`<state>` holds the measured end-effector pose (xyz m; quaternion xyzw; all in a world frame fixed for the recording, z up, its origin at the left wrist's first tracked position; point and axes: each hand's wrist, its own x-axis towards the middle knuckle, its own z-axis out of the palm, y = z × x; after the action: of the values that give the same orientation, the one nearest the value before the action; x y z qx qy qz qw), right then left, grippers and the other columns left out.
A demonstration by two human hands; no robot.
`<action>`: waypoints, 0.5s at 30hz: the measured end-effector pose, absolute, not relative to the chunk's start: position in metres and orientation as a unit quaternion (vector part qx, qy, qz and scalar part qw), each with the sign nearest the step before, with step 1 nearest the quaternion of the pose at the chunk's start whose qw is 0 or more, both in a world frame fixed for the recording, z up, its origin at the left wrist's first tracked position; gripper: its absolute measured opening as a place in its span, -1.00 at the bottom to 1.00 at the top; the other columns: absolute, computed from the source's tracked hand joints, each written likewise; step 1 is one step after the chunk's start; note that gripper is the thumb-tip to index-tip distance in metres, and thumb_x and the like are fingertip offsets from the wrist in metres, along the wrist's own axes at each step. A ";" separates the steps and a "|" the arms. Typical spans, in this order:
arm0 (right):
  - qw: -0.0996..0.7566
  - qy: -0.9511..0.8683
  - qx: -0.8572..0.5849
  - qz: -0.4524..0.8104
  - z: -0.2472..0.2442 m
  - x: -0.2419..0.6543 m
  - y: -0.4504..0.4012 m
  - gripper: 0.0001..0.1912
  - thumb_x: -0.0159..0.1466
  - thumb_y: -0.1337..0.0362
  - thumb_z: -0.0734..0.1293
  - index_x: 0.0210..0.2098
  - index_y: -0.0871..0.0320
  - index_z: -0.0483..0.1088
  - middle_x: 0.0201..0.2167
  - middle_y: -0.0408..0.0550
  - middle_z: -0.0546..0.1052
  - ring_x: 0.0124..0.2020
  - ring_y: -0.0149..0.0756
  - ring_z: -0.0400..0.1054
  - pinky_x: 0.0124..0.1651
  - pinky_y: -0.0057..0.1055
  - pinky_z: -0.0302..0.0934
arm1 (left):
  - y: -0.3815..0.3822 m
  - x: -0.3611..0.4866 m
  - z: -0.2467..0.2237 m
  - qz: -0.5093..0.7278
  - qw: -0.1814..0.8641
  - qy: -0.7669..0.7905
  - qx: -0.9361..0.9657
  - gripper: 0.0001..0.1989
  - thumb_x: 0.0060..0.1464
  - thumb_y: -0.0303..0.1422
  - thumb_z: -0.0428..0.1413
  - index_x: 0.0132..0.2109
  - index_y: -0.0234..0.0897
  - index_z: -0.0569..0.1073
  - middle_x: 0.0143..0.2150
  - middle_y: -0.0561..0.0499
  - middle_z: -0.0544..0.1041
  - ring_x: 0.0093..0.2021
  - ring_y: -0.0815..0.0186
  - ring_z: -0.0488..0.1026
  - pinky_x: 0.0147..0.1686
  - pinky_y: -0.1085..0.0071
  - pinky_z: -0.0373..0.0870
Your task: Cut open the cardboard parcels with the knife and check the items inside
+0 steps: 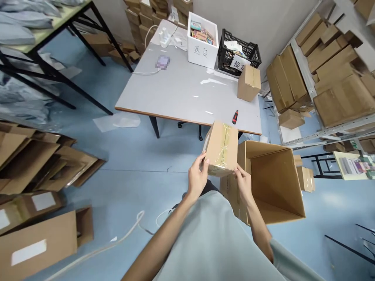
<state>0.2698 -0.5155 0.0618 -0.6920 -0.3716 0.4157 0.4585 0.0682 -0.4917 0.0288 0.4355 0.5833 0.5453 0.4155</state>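
Observation:
A taped cardboard box (224, 146) is held between my two hands, just in front of the table's near edge. My left hand (198, 175) grips its left lower corner, thumb on the near side. At the right lower corner, my right hand (243, 182) pinches the box with its fingertips. Clear, yellowish tape runs down the middle of its top. Beside my right hand stands a large open cardboard box (275, 183), with nothing visible inside. A black and red cutter (235, 117) lies on the grey table (175, 91) beyond the held box.
On the table are a small carton (249, 83), a white foam box (202, 52), a black crate (254, 58) and a power strip (165, 38). Flattened cartons (32, 160) lie at left; shelves with boxes (345, 97) stand at right. A cable (117, 242) crosses the floor.

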 end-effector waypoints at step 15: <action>0.510 -0.311 -0.669 0.441 -0.012 0.238 -0.214 -0.19 0.18 -0.29 0.56 0.20 0.15 0.73 0.18 0.14 0.76 -0.24 -0.10 0.71 0.12 0.11 0.66 | -0.183 0.019 -0.036 0.408 0.448 0.664 0.439 -0.58 0.26 -0.18 0.30 0.18 -0.21 0.77 -0.15 -0.13 0.80 -0.30 0.10 0.59 -0.07 0.13 0.64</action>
<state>0.2378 -0.2145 -0.0115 -0.6694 -0.3109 0.4414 0.5103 0.0190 -0.1827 -0.0358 0.4388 0.6639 0.4077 0.4478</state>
